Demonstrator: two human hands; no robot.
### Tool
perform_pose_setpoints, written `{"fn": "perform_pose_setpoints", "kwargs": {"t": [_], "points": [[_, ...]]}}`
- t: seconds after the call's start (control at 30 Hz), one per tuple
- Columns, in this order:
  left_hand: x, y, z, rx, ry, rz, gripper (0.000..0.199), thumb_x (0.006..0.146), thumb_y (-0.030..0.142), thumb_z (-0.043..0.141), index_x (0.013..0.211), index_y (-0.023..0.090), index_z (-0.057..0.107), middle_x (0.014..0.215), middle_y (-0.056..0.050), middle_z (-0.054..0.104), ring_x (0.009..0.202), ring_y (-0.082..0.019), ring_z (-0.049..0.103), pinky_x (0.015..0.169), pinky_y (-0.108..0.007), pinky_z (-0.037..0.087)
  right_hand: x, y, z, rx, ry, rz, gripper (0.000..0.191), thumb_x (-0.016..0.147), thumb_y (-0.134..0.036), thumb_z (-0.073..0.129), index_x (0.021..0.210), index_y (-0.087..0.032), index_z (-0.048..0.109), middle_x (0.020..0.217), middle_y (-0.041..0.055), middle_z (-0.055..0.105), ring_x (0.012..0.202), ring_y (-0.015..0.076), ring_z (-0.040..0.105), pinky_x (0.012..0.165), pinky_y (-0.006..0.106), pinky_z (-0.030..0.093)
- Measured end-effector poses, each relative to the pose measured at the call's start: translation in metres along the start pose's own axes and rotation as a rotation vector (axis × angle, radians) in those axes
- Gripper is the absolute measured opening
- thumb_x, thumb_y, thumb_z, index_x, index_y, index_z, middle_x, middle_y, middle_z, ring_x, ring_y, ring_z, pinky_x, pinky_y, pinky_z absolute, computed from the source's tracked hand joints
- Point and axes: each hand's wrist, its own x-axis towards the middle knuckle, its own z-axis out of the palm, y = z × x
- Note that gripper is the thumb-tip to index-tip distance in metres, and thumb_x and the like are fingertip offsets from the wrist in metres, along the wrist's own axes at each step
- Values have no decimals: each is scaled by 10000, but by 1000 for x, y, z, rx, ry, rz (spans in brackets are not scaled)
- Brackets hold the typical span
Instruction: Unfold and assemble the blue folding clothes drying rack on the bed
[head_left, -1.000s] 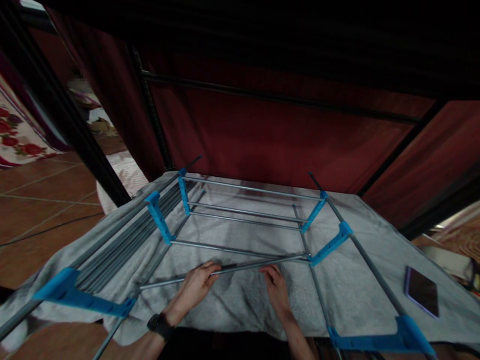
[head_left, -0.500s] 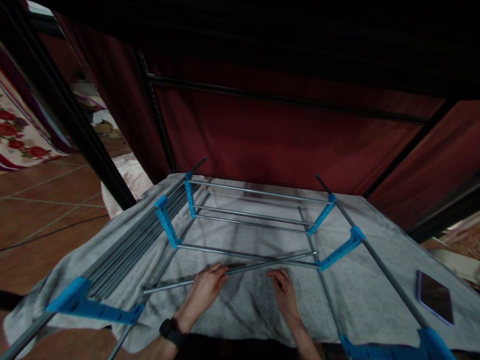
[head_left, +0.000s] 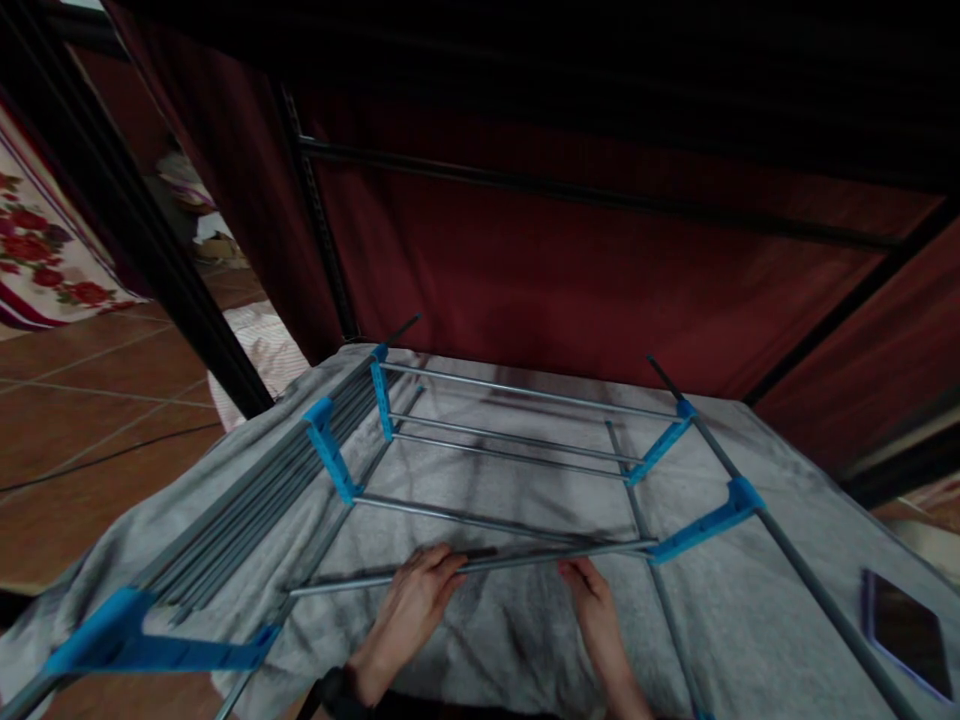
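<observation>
Head view: left hand [head_left: 421, 592] closed on grey rod [head_left: 525, 560]; right hand [head_left: 594, 597] half-curled, now against it, grip unclear.

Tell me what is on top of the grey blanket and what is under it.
On the blanket: a blue-bracketed frame, a bundle of grey rods and a phone. The left hand holds another rod above it. What is directly under the blanket is covered and cannot be seen.
</observation>
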Motion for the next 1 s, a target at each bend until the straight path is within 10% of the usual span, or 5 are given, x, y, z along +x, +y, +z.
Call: {"fn": "perform_pose_setpoints", "kwargs": {"t": [0.5,1.0], "points": [[21,-27,6,62,97,97,344,989,416,504,1175,310,773,1072,-72,782,962,-259,747,851,-360,626,41,-27,-25,400,188,118,328,826,-561,713,957,-260,726,1008,96,770,873,282,731,804,449,610],[58,-6,-4,216,223,182,462,1050,429,355,1137,235,765,1054,-75,788,895,-240,754,819,-376,618,103,-61,-27,621,300,225,414,551,-422,928,873,-247,736,806,-8,769,650,130,684,608,242,581]]}}
